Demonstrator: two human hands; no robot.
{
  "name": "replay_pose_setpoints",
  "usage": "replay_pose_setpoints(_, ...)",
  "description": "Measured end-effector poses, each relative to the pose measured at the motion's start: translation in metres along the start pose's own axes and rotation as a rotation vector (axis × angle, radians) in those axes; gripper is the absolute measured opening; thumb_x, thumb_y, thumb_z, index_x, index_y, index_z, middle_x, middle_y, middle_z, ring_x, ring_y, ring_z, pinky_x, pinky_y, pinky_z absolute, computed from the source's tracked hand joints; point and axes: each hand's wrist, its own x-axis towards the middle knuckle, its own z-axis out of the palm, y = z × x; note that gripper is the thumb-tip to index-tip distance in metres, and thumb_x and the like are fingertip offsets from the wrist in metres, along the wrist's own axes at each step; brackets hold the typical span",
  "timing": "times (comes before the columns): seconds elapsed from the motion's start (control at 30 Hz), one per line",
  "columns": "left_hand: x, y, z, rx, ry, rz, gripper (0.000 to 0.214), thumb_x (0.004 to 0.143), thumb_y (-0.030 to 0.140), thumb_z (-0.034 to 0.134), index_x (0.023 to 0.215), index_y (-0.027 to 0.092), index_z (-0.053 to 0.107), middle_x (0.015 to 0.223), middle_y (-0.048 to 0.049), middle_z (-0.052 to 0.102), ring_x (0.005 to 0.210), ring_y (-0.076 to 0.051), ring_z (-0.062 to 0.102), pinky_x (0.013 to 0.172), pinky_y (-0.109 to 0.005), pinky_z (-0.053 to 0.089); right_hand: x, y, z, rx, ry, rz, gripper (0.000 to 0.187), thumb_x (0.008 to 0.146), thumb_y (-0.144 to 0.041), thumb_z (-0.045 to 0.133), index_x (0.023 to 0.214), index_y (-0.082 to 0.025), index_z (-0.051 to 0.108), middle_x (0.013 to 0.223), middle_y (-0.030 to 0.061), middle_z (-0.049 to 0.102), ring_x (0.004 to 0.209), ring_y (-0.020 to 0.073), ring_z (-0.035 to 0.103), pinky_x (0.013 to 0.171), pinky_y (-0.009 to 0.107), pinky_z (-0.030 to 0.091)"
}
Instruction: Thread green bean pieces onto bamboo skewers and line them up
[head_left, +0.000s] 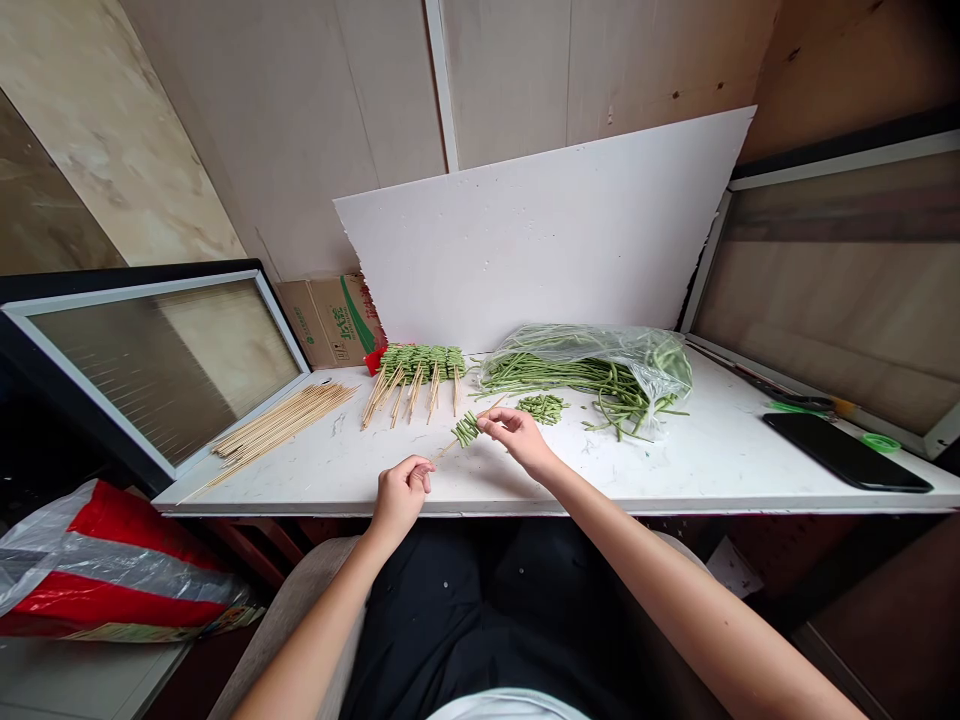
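My right hand [517, 437] pinches a thin wooden skewer [491, 408] just above the tabletop. Short cut pieces of green bean [466, 430] sit crosswise on it, side by side. The skewer slants down to the left, toward my left hand [403, 490]. That hand is closed with curled fingers at the table's front edge; whether it holds anything is hidden. Behind the right hand lies a small pile of cut bean pieces [543, 408]. Finished-looking bean skewers [424, 362] are stacked farther back, their bare sticks pointing toward me.
Loose bare skewers [281, 425] lie fanned on the left of the white table [600, 480]. Long green beans [570, 375] spill from a clear plastic bag [656, 365]. A black phone [844, 453] and a green ring [880, 442] lie right. A cardboard box [319, 322] stands behind.
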Motion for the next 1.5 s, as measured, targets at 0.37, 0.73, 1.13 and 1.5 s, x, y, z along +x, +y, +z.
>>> replay_pose_setpoints(0.37, 0.0, -0.003, -0.002, 0.034, 0.039, 0.009, 0.03, 0.101, 0.035, 0.05, 0.092, 0.018, 0.074, 0.066, -0.0003, 0.068, 0.059, -0.014, 0.061, 0.061, -0.024, 0.046, 0.012, 0.003, -0.025, -0.101, -0.066, -0.11, 0.037, 0.079, -0.017, 0.058, 0.11, -0.023, 0.079, 0.111, 0.0068, 0.08, 0.111, 0.0265, 0.07, 0.091, 0.041, 0.055)
replay_pose_setpoints(0.73, 0.003, -0.023, -0.003, 0.114, 0.042, -0.008, 0.025, 0.1, 0.037, 0.056, 0.094, 0.019, 0.073, 0.077, -0.0047, 0.075, 0.071, -0.019, 0.071, 0.065, -0.026, 0.05, 0.026, 0.014, -0.09, -0.741, -0.244, 0.006, 0.006, 0.075, -0.025, 0.083, 0.08, -0.026, 0.085, 0.089, 0.0092, 0.082, 0.078, 0.0277, 0.071, 0.07, 0.036, 0.053)
replay_pose_setpoints(1.13, 0.003, -0.023, -0.004, 0.165, 0.024, -0.008, 0.028, 0.1, 0.036, 0.054, 0.093, 0.02, 0.075, 0.075, -0.0043, 0.076, 0.067, -0.019, 0.069, 0.067, -0.027, 0.05, 0.022, 0.023, -0.079, -0.798, -0.253, 0.074, 0.009, 0.071, -0.031, 0.087, 0.073, -0.025, 0.082, 0.079, 0.008, 0.079, 0.067, 0.0235, 0.068, 0.063, 0.032, 0.048)
replay_pose_setpoints(1.5, 0.002, -0.027, -0.003, 0.162, 0.024, -0.021, 0.026, 0.099, 0.035, 0.054, 0.093, 0.021, 0.075, 0.075, -0.004, 0.076, 0.068, -0.019, 0.07, 0.067, -0.028, 0.05, 0.03, 0.025, -0.076, -0.691, -0.011, -0.075, 0.015, 0.087, -0.032, 0.071, 0.088, -0.021, 0.081, 0.098, 0.0109, 0.08, 0.086, 0.0256, 0.07, 0.081, 0.036, 0.051)
